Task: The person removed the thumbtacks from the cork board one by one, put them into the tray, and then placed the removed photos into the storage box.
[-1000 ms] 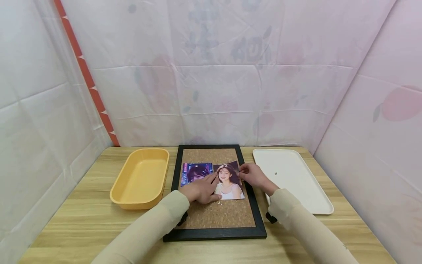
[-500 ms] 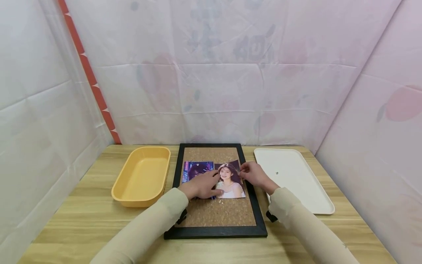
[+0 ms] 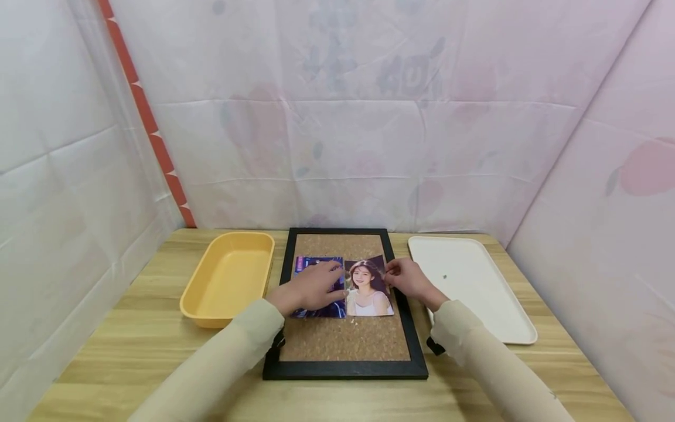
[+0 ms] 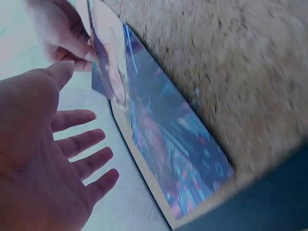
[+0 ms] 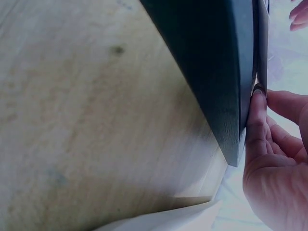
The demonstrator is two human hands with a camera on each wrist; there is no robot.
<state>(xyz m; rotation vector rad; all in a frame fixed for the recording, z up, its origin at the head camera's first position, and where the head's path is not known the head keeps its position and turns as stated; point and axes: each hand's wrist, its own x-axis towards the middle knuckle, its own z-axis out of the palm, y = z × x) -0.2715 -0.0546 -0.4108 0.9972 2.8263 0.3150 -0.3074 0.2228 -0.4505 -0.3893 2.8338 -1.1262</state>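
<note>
Two photos lie side by side on a cork board [image 3: 343, 346] with a black frame [image 3: 345, 369]. On the right is a portrait photo [image 3: 364, 293] of a person in a white top, its upper right corner lifted. My right hand [image 3: 411, 280] pinches that photo's right edge between thumb and forefinger; the right wrist view shows these fingers [image 5: 259, 110] close beside the frame. My left hand [image 3: 313, 286] hovers over the blue-purple picture [image 3: 332, 308], covering much of it. In the left wrist view its fingers [image 4: 82, 144] are spread and hold nothing.
A deep yellow tray [image 3: 191, 313] stands left of the board. To the right lies a shallow white tray [image 3: 485, 299] bearing a tiny dark object [image 3: 445, 276]. Small white specks [image 3: 354, 322] lie on the cork below the portrait. Patterned cloth [image 3: 348, 146] hangs behind the table.
My left hand has come off the portrait photo and moved left over the blue-purple picture. The right hand keeps its pinch on the portrait's edge. The view has shifted slightly.
</note>
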